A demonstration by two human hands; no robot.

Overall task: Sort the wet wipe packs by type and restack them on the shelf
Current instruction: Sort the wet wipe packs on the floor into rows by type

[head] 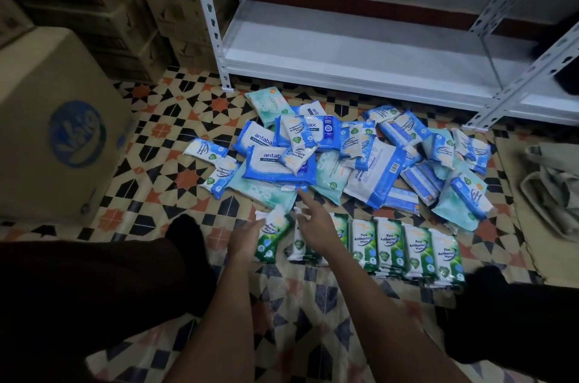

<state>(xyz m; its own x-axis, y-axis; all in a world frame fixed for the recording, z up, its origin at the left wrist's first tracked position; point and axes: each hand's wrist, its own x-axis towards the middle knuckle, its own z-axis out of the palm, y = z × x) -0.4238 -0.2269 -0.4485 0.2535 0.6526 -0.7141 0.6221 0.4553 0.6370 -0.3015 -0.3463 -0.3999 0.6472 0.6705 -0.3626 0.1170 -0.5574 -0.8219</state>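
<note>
Sorting is under way, by my reading, and restacking has not begun: the white shelf point(360, 47) behind the pile point(341, 160) holds no packs at all. Nearer the person than the pile, a green row point(404, 248) of pine packs stands sorted side by side; about five show clearly, with one or two more partly hidden under the right hand point(313, 226). The left hand point(244, 237) grips another green pack point(271, 237) at the left end of that row, tilted, seemingly about to join it. The right hand is open and holds nothing, its forefinger stretched toward the near edge of the pile. The pile is still mixed: four or so large blue-and-white packs, several pale teal ones, and many small blue packs, overlapping too much for a sure count, perhaps twenty-odd in all. Left of the pile stands a carton point(59, 128); right of it lies a folded bag point(551, 185)
</note>
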